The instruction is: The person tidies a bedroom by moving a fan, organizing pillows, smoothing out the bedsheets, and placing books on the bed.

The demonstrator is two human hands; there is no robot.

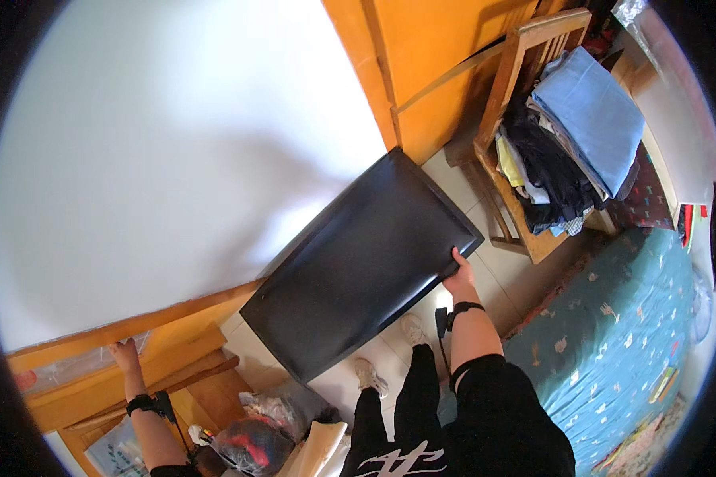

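Note:
A black padded rectangular panel (350, 262) lies diagonally at the centre, alongside a large white surface (135, 175) edged with orange wood. My right hand (460, 270) has its fingers closed on the panel's right-hand edge. My left hand (124, 354) is at the lower left, fingers curled at the wooden edge (87, 334) below the white surface; what they hold, if anything, is too small to make out. Black straps with small devices circle both my wrists. My feet in light shoes (370, 374) stand on tiles just below the panel.
A wooden chair (497, 79) piled with folded clothes (581, 127) stands upper right, by orange cabinet doors (437, 40). A teal patterned bed (605, 334) fills the lower right. Plastic bags (254, 437) and wooden furniture (199, 397) crowd the lower left. Tiled floor (485, 278) shows between these.

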